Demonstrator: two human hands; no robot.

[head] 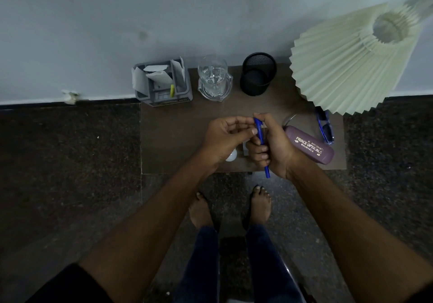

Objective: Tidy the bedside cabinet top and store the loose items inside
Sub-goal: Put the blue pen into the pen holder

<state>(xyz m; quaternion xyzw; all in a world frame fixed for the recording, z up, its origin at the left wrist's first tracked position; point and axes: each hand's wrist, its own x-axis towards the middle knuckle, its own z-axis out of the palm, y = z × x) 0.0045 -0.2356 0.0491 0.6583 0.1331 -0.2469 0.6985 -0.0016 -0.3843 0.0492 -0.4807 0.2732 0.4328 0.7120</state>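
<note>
Over the dark brown cabinet top (178, 124), my right hand (273, 148) is closed around a blue pen (259, 130), held roughly upright with its tip poking out below the palm. My left hand (226, 134) pinches the pen's upper end with thumb and fingertips. A purple glasses case (311, 144) printed "Prince Opticals" lies just right of my right hand. Blue-framed glasses (324, 127) lie beyond the case, partly under the lampshade. A small white round object (232, 155) shows under my left wrist, mostly hidden.
Along the wall stand a grey organiser (164, 84) with papers, a clear glass (213, 75) on a glass dish, and a black mesh pen cup (257, 75). A pleated cream lampshade (346, 63) overhangs the right corner. My bare feet (230, 206) stand on dark speckled floor.
</note>
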